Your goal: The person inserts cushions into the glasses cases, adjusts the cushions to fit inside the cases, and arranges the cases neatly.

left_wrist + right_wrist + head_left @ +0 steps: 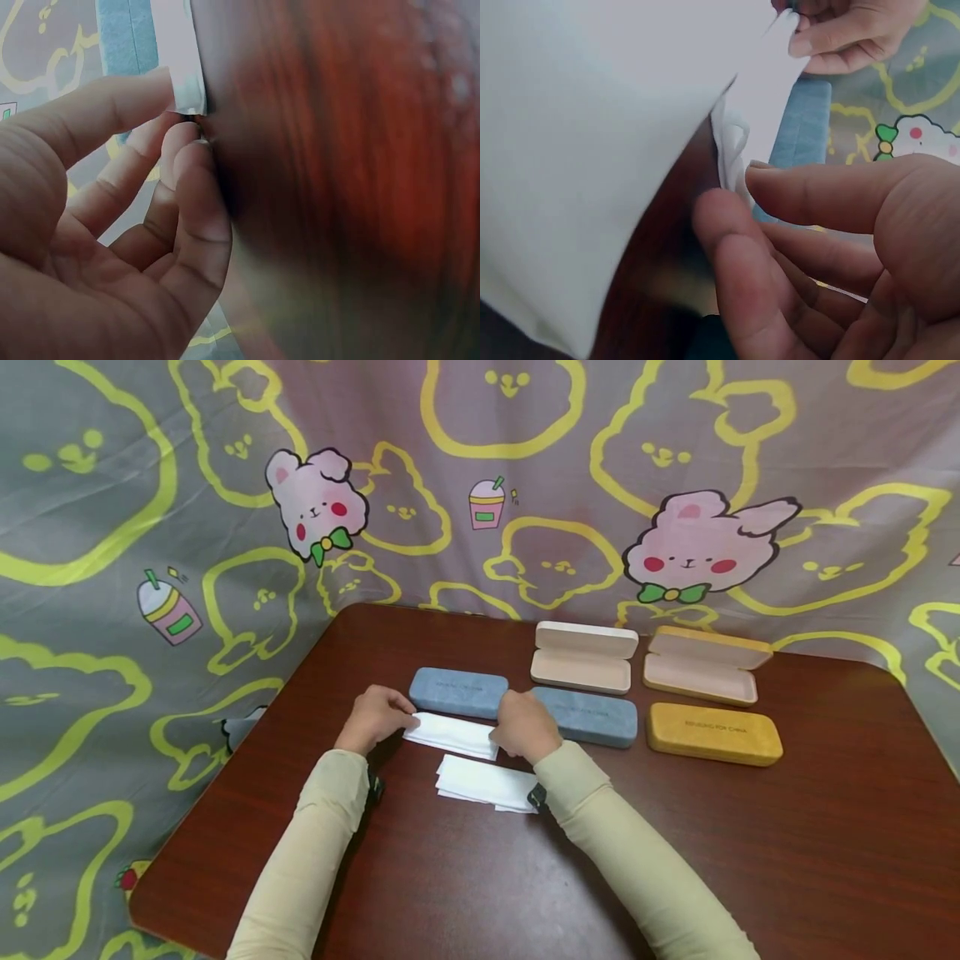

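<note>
A white folded cloth (452, 735) lies lengthwise between both hands, just in front of a blue glasses case (459, 691). My left hand (372, 720) pinches its left end; in the left wrist view the thumb lies on top of the cloth (180, 52), fingers bent beneath. At the right end, my right hand (527, 725) pinches the cloth between thumb and fingertips, with loose folds of the cloth (757, 120) showing in the right wrist view. Nearer to me is a second white folded cloth (483, 783), its layers slightly offset and its right end close to the right wrist.
Beside the right hand stands another closed blue glasses case (588, 718), then a closed yellow case (714, 734). Behind them, a white case (582, 671) and a yellow case (701, 679) have their lids up. A patterned curtain (555, 560) hangs behind the brown table (847, 827).
</note>
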### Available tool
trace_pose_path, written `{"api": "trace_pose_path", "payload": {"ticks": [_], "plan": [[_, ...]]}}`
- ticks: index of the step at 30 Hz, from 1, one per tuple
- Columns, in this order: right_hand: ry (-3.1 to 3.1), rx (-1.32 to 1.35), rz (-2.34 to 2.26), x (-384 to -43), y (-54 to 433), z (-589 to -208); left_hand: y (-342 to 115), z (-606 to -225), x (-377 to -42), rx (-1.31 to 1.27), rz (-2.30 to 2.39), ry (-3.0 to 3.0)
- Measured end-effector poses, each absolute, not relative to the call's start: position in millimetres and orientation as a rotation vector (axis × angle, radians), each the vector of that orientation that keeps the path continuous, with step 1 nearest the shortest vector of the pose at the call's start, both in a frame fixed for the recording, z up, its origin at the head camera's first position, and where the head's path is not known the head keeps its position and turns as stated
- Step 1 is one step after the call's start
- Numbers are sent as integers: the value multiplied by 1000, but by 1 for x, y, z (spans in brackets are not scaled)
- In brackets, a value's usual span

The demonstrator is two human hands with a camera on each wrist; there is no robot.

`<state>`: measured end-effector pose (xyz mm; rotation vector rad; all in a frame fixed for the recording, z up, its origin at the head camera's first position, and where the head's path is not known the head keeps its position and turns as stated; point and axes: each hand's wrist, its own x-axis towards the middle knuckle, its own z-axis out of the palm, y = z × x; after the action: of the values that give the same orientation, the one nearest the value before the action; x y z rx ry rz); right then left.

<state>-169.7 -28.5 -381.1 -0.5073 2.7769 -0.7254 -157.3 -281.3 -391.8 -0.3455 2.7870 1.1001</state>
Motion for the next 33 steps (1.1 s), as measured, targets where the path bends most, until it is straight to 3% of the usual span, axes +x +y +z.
{"api": "trace_pose_path", "payload": {"ticks": [18, 33], "plan": [[2810, -532, -775, -168, -30, -383, -282, -387, -154, -209, 1263, 2750], [2642, -711, -1199, -171, -16, -384, -287, -377, -148, -282, 1449, 2608]]}}
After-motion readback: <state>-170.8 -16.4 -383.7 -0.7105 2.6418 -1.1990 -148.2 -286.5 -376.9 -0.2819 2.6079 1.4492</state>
